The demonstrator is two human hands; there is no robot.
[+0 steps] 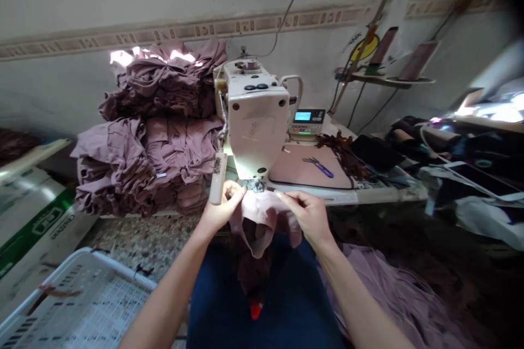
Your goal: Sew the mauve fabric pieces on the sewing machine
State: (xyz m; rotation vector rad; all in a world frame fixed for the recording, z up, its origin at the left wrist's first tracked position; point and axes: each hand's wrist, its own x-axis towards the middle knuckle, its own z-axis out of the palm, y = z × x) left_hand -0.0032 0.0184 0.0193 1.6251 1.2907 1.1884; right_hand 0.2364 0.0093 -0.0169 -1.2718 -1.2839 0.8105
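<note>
A cream sewing machine (256, 120) stands on the table in front of me. A mauve piece of fabric (262, 218) lies under its needle and hangs down over my lap. My left hand (223, 204) pinches the fabric's left edge beside the presser foot. My right hand (307, 212) pinches the fabric's right edge, fingers closed on it. Both hands sit just in front of the needle.
A tall pile of mauve garments (155, 131) fills the table left of the machine. Purple-handled snips (319, 166) lie on a pink mat right of it, near a control panel (309, 120). A white plastic basket (69, 305) stands at lower left. More fabric (393, 289) lies at right.
</note>
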